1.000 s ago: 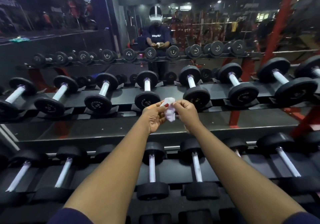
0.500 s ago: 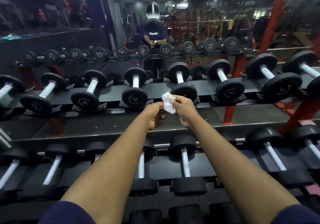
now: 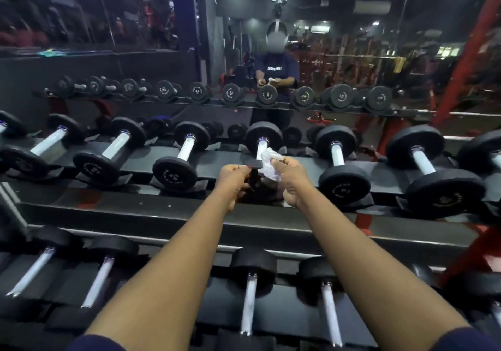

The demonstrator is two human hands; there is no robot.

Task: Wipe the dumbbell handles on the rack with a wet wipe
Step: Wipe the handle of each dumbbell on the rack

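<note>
The rack (image 3: 135, 215) fills the view in tiers. Each tier carries a row of dumbbells (image 3: 174, 173) lying crosswise in black cradles, so the pale handles point toward the person and can be reached from the front. Behind the rack, a mirror (image 3: 352, 52) repeats the top row and the person.

Both arms are stretched forward over the lower tier toward the middle tier. They stop in front of one dumbbell (image 3: 263, 136), and its near weight is mostly hidden behind the hands.

The right hand (image 3: 291, 182) has its grip closed on the wet wipe (image 3: 267, 162), pinching it with the thumb and the first fingers. The wipe stands up from the grip as a crumpled white bunch. It is held this way probably so that a loose part is free to go around the metal.

The left hand (image 3: 234, 181) is just beside, apart from the wipe. Its fingers are curled in, and nothing shows inside this grip.

The wipe is in front of the near end of the handle (image 3: 260, 148). Whether it touches the handle, I cannot tell. I judge that the wiping of this handle has not yet begun.
</note>
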